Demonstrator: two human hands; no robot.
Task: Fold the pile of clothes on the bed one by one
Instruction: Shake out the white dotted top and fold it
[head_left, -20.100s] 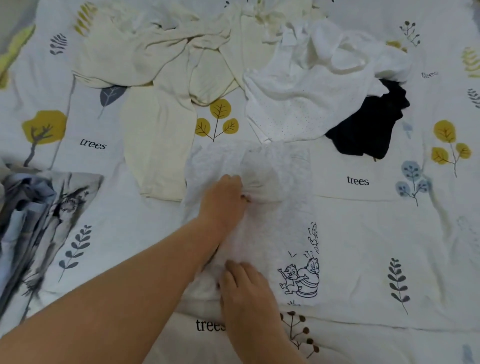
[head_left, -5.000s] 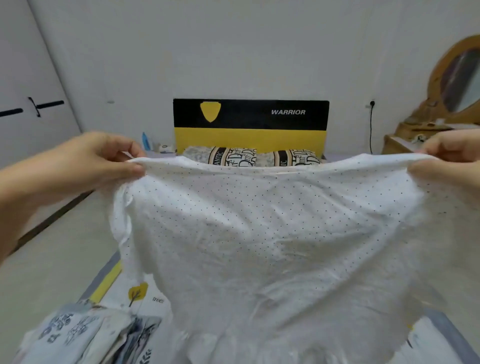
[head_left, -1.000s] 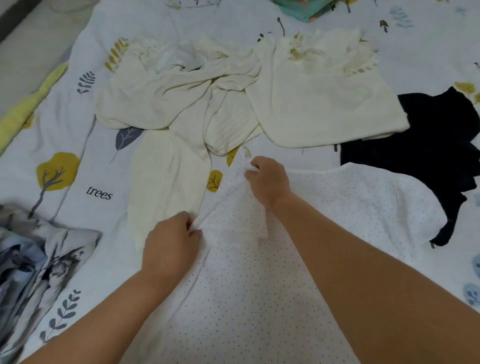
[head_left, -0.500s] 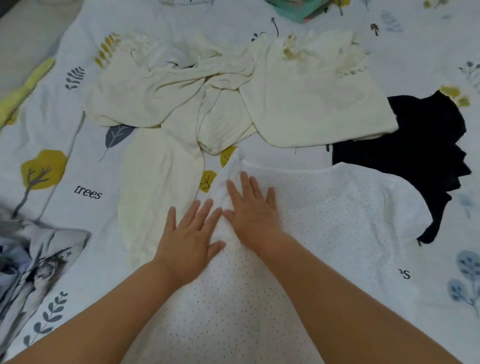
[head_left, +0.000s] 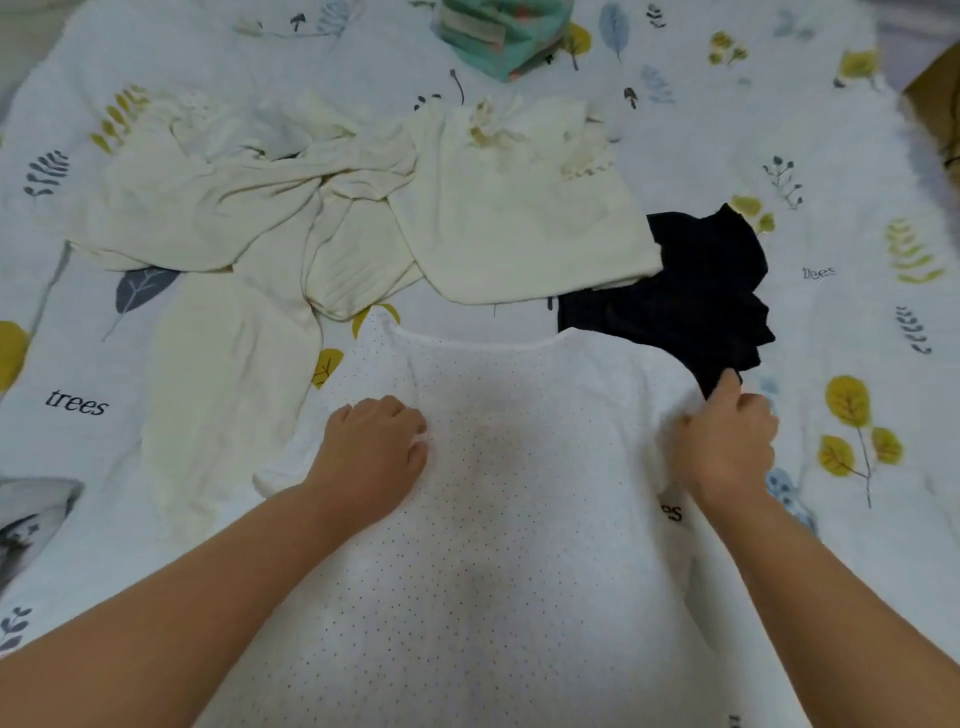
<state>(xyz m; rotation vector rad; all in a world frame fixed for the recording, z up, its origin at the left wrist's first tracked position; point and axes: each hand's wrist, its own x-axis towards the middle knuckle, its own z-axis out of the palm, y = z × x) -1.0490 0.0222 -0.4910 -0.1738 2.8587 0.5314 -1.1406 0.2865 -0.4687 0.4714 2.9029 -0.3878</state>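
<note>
A white shirt with small dark dots (head_left: 519, 467) lies spread flat on the bed in front of me, neckline at the far side. My left hand (head_left: 371, 449) rests on its left shoulder area with fingers curled, pressing the cloth down. My right hand (head_left: 727, 441) pinches the shirt's right sleeve edge between thumb and fingers. Beyond the shirt lie crumpled cream garments (head_left: 291, 208) and a flatter cream top (head_left: 524, 218). A black garment (head_left: 691, 301) lies bunched at the right, just past my right hand.
The bedsheet (head_left: 857, 322) is white with leaf and tree prints. A teal folded item (head_left: 498, 31) sits at the far edge. A grey-blue printed cloth (head_left: 26, 514) lies at the left edge.
Half a second ago both hands lay flat together on the shirt's left shoulder. My right hand has moved across to the right sleeve and pinched it; my left hand has curled in place.
</note>
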